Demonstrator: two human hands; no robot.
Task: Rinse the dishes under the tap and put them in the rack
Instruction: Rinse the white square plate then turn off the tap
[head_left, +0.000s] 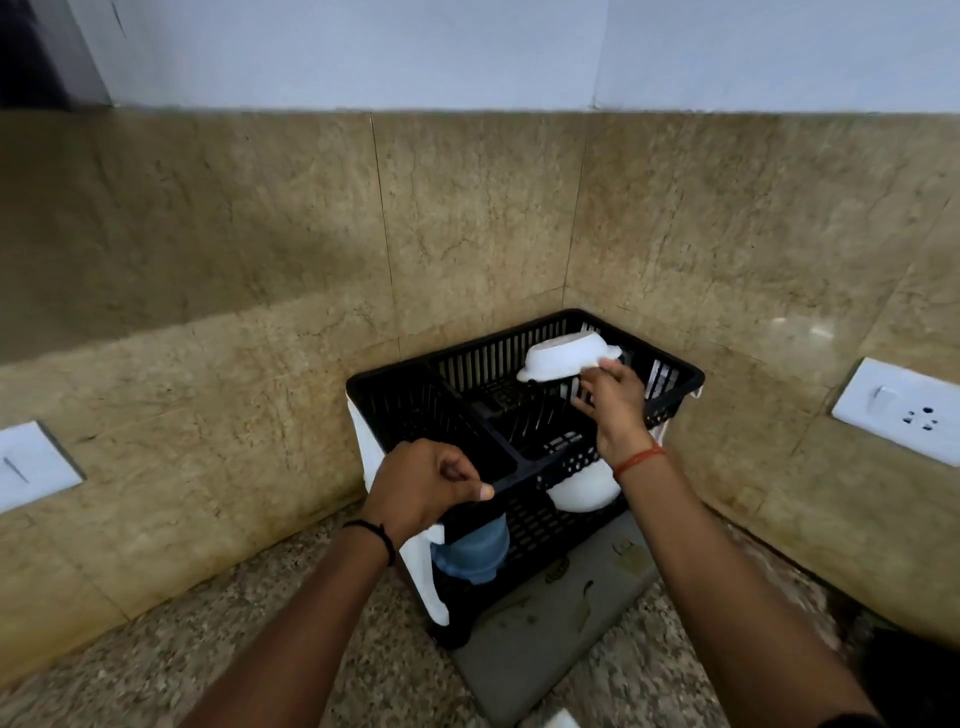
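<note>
Gripping the front rim of the black slatted plastic rack (524, 415) with our left hand (423, 480), we pinched the upturned white ceramic bowl (566, 356) in our right hand (615, 402) over the far compartment. That fingertip hold looked thin to us; a wet rim could slip and the bowl drop hard.

No readable text, label, brand or number anywhere. Only dark, blurred, unreadable markings on the grey mat (561, 623) at lower centre, and a faint pen-like stroke on the white plate (28, 462) at far left.
</note>
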